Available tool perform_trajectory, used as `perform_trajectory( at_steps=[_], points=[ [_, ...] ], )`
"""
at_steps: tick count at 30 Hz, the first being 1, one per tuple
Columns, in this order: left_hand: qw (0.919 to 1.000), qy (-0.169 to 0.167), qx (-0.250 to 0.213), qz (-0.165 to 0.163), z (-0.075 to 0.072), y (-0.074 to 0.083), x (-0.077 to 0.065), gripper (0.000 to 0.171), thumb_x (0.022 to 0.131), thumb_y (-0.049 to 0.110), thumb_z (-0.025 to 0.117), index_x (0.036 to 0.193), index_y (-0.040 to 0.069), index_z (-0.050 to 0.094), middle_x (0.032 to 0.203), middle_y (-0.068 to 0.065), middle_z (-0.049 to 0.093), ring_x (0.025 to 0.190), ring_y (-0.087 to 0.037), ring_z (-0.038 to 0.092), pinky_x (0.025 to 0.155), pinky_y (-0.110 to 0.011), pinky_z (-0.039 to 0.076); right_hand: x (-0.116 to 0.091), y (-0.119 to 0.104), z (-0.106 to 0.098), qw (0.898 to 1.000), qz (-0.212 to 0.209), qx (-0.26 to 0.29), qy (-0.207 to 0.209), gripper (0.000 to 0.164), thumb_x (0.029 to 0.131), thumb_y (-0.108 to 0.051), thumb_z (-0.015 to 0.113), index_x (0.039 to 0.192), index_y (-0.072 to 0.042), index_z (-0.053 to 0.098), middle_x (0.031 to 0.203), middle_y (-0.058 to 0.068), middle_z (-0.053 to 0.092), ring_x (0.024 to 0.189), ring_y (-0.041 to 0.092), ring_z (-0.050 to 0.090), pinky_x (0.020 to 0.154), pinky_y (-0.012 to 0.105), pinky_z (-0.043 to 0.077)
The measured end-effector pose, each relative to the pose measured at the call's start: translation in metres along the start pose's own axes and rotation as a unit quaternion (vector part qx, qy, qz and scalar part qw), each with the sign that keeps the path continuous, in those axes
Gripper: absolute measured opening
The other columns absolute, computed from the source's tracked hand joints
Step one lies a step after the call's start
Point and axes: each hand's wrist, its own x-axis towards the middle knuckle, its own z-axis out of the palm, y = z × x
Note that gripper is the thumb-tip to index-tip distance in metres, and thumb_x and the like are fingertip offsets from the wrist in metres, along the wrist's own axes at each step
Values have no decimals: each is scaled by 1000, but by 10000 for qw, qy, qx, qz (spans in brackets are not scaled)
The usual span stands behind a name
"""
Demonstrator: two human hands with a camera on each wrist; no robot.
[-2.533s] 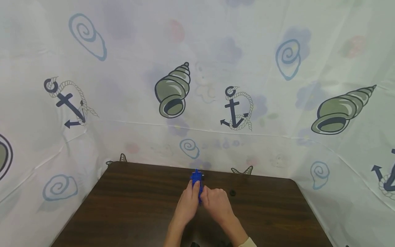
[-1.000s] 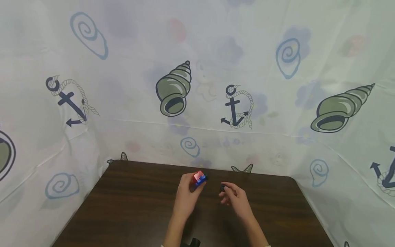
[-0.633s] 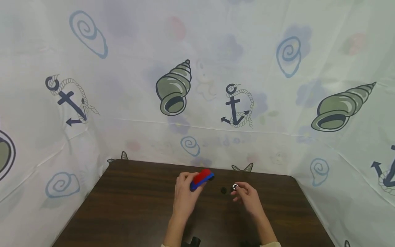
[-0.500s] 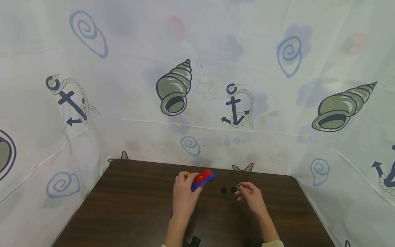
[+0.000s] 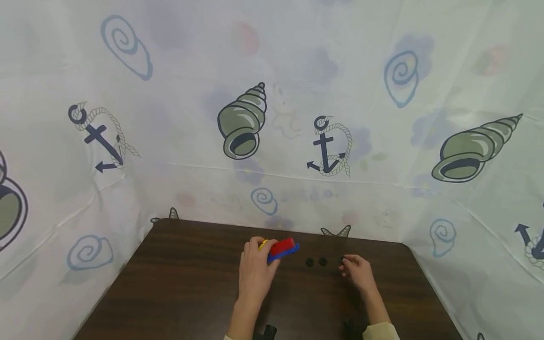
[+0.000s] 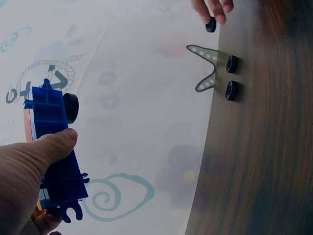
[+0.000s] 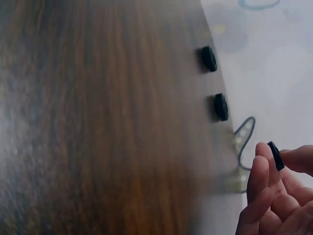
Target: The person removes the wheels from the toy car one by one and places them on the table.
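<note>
My left hand point(image 5: 253, 276) grips a toy vehicle point(image 5: 282, 250) with a red top, a blue base and a bit of yellow, held over the table. In the left wrist view the blue underside point(image 6: 51, 115) faces the camera, with my thumb pressed across it. A black wheel point(image 6: 72, 107) sits on one side of it, and a hook-shaped end points down. To the right, my right hand point(image 5: 359, 275) pinches a small black wheel point(image 7: 275, 155) between thumb and fingers. Two more black wheels, a left one point(image 5: 310, 262) and a right one point(image 5: 323, 261), lie side by side between the hands.
The dark wood-grain table point(image 5: 191, 274) ends at a pale cloth point(image 5: 191, 141) printed with shells and anchors, which rises behind and at both sides. A black cylindrical object point(image 5: 269, 332) shows at the bottom edge, near my left forearm.
Both hands were together on the toy at first; they have parted. My right hand has moved right, now with a wheel. Two wheels lie on the table instead of one. The toy has turned.
</note>
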Motion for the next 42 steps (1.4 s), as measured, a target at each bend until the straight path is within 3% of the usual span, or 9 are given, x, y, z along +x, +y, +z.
perform_trajectory(
  at_steps=[8, 22, 30, 36, 42],
  points=[
    [9999, -78, -103, 32, 0, 1, 0, 47, 82, 25, 97, 124, 23, 75, 127, -8, 63, 106, -25, 56, 85, -39, 52, 12, 12, 4, 9976, 114, -669, -115, 38, 109, -14, 58, 138, 11, 61, 91, 10, 79, 72, 16, 69, 62, 32, 52],
    [9986, -421, -282, 149, 4, 2, -2, 42, 86, 27, 94, 125, 26, 76, 129, -5, 65, 106, -22, 55, 89, -40, 52, 29, 9, 15, 9912, -229, -1306, -7, 30, 105, -7, 61, 124, 15, 67, 90, 17, 77, 71, 16, 68, 63, 29, 56],
    [9976, -493, -372, 301, 2, 5, 0, 45, 86, 24, 94, 127, 27, 75, 132, -3, 64, 113, -23, 56, 95, -42, 55, 30, 8, 18, 9923, -221, -1217, -13, 31, 107, -12, 58, 124, 13, 67, 91, 17, 75, 74, 19, 68, 66, 31, 56],
    [9967, -591, -465, 302, 2, 7, -1, 47, 86, 23, 93, 129, 27, 74, 134, -4, 63, 114, -23, 55, 95, -43, 56, 25, 4, 18, 9961, -91, -857, 178, 36, 110, -19, 54, 127, 11, 66, 85, 13, 72, 71, 19, 64, 65, 29, 53],
    [9952, -714, -561, 378, 5, 7, -1, 41, 92, 29, 88, 128, 20, 70, 126, -1, 66, 108, -18, 55, 90, -39, 56, 11, -12, 27, 9978, -398, -374, 368, 34, 112, -20, 56, 125, 9, 68, 79, 10, 69, 64, 16, 58, 61, 27, 51]
  ],
)
